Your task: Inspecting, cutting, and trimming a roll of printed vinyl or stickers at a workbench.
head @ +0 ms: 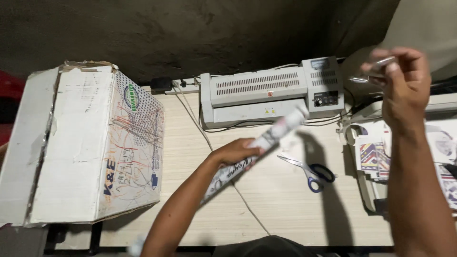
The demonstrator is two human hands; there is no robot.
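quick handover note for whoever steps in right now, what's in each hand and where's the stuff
Left hand: closed around a printed paper roll, held slanted above the desk.
Right hand: raised, pinching a clear plastic sheet.
Laminator at the desk's back edge, nothing in it. Scissors lie closed beside the roll. Printed cards stacked on the right; cardboard box on the left.

The left hand grips a rolled printed sheet, angled toward the laminator. The right hand is raised right of the laminator, pinching a clear plastic strip. Scissors lie in front of the laminator; a cardboard box stands to its left.
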